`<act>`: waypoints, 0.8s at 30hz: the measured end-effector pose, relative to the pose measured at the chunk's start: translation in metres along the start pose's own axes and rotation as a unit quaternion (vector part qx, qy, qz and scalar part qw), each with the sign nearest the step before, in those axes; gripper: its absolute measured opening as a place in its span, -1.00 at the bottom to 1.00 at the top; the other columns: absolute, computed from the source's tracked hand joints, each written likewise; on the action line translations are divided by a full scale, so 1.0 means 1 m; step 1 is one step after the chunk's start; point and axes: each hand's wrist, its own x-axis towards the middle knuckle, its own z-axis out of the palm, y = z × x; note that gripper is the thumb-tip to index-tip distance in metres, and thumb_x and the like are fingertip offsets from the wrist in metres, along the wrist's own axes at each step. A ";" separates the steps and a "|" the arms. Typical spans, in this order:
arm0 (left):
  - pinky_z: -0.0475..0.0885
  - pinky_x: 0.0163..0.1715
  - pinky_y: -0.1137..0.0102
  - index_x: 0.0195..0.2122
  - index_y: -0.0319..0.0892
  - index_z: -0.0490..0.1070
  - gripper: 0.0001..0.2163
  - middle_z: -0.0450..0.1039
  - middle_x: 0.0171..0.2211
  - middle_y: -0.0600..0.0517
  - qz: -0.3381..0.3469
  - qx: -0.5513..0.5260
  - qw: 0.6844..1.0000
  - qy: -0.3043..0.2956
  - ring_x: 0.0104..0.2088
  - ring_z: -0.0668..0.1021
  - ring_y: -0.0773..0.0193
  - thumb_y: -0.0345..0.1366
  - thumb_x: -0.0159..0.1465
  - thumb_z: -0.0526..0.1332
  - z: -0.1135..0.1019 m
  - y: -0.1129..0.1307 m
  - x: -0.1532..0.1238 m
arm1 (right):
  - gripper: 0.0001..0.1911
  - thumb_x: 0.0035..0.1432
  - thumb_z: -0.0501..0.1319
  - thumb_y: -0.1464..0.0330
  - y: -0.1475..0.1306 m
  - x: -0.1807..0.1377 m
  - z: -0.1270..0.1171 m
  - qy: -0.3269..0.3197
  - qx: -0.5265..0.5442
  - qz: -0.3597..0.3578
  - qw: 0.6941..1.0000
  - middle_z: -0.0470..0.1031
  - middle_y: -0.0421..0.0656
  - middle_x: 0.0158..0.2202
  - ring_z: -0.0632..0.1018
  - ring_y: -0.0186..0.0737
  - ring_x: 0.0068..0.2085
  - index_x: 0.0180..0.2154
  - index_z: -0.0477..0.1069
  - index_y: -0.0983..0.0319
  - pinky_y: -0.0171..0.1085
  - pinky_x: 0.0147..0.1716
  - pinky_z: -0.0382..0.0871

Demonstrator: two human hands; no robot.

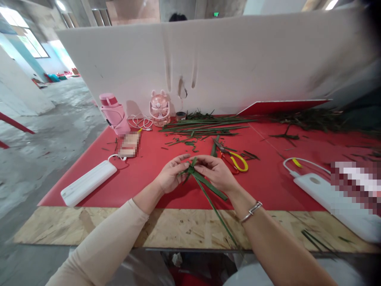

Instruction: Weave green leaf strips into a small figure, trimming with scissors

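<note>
On the tabletop [139,184], from the scissors [225,151]: leaf strips [205,127] at eleven o'clock, a bottle [115,118] at ten, a box [320,194] at four.

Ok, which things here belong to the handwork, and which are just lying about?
Belong: green leaf piece in left hand and right hand; probably leaf strips, scissors.
Apparently lying about: pink bottle; eared jug; left white device; right white device.

"Any lettering or numbers you can read?"
"None. The small green sign [216,14] at the back is too tiny, and the right-hand patch [357,186] is just blurred blocks."
</note>
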 end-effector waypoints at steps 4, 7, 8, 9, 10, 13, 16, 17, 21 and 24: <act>0.36 -0.50 0.58 -0.16 -0.22 0.35 -0.69 0.48 -0.34 0.03 -0.007 -0.026 0.999 -0.020 -0.48 0.50 0.47 -0.44 0.05 0.29 -0.002 -0.002 0.001 | -0.80 -0.07 0.31 0.35 0.003 0.000 0.001 0.012 0.014 -0.006 1.000 0.50 -0.21 -0.37 0.50 -0.33 -0.32 -0.29 0.51 0.17 -0.29 -0.25 0.41; 0.37 -0.48 0.56 -0.14 -0.20 0.35 -0.68 0.48 -0.35 0.03 -0.020 -0.011 1.000 -0.018 -0.48 0.50 0.45 -0.41 0.05 0.29 -0.001 -0.002 0.000 | -0.78 -0.07 0.31 0.35 0.005 0.000 0.000 0.015 0.001 0.001 1.000 0.49 -0.23 -0.42 0.49 -0.36 -0.39 -0.27 0.50 0.17 -0.32 -0.33 0.41; 0.38 -0.46 0.54 -0.13 -0.19 0.34 -0.67 0.48 -0.35 0.02 -0.022 -0.008 1.000 -0.017 -0.47 0.50 0.44 -0.40 0.05 0.29 -0.001 -0.001 -0.001 | -0.77 -0.06 0.30 0.34 0.005 0.000 0.000 0.016 -0.004 0.005 1.000 0.48 -0.23 -0.44 0.49 -0.37 -0.41 -0.26 0.49 0.18 -0.32 -0.35 0.40; 0.39 -0.43 0.53 -0.13 -0.19 0.34 -0.66 0.48 -0.35 0.02 -0.022 -0.007 1.000 -0.015 -0.46 0.51 0.43 -0.39 0.05 0.29 -0.001 -0.001 -0.001 | -0.76 -0.06 0.30 0.34 0.005 0.000 -0.001 0.018 -0.009 0.011 1.000 0.47 -0.24 -0.45 0.48 -0.37 -0.43 -0.26 0.48 0.19 -0.33 -0.37 0.40; 0.40 -0.41 0.52 -0.13 -0.19 0.34 -0.66 0.47 -0.36 0.03 -0.019 -0.008 1.000 -0.012 -0.45 0.51 0.43 -0.39 0.04 0.30 -0.001 -0.001 -0.001 | -0.77 -0.07 0.30 0.33 0.004 0.000 -0.001 0.021 -0.014 0.015 1.000 0.47 -0.24 -0.46 0.47 -0.37 -0.44 -0.28 0.47 0.20 -0.33 -0.39 0.39; 0.39 -0.42 0.53 -0.14 -0.21 0.34 -0.65 0.45 -0.41 0.06 -0.005 -0.014 1.000 -0.003 -0.48 0.49 0.46 -0.41 0.03 0.31 -0.001 0.000 -0.001 | -0.82 -0.07 0.29 0.30 0.001 0.000 0.000 0.040 -0.039 0.021 0.998 0.45 -0.23 -0.48 0.45 -0.38 -0.46 -0.37 0.44 0.24 -0.34 -0.42 0.36; 0.38 -0.46 0.55 -0.13 -0.21 0.34 -0.63 0.45 -0.40 0.06 -0.006 -0.010 1.000 -0.003 -0.49 0.49 0.47 -0.41 0.01 0.32 -0.001 0.000 -0.001 | -0.84 -0.02 0.24 0.28 -0.003 0.001 0.001 0.054 -0.079 0.019 0.995 0.42 -0.24 -0.50 0.41 -0.38 -0.48 -0.41 0.39 0.25 -0.35 -0.45 0.33; 0.38 -0.47 0.56 -0.12 -0.20 0.33 -0.61 0.45 -0.39 0.06 -0.008 -0.007 1.000 -0.002 -0.49 0.49 0.46 -0.42 0.00 0.32 -0.002 0.001 0.000 | -0.84 0.00 0.23 0.27 -0.004 0.001 0.002 0.056 -0.087 0.017 0.994 0.41 -0.25 -0.52 0.41 -0.38 -0.49 -0.41 0.37 0.24 -0.35 -0.46 0.31; 0.37 -0.51 0.55 -0.10 -0.18 0.32 -0.60 0.44 -0.45 0.09 -0.016 0.007 1.000 0.006 -0.51 0.49 0.45 -0.41 0.01 0.32 -0.003 0.002 -0.001 | -0.84 0.05 0.17 0.26 -0.007 0.000 0.003 0.065 -0.081 0.021 0.994 0.40 -0.26 -0.55 0.41 -0.37 -0.52 -0.40 0.29 0.21 -0.35 -0.49 0.29; 0.37 -0.52 0.54 -0.10 -0.16 0.32 -0.60 0.44 -0.48 0.09 -0.025 0.017 1.000 0.007 -0.53 0.48 0.44 -0.39 0.01 0.32 -0.002 0.004 -0.002 | -0.80 0.05 0.17 0.22 -0.008 0.000 0.003 0.061 -0.039 0.046 0.996 0.41 -0.27 -0.55 0.43 -0.35 -0.53 -0.36 0.23 0.19 -0.33 -0.51 0.29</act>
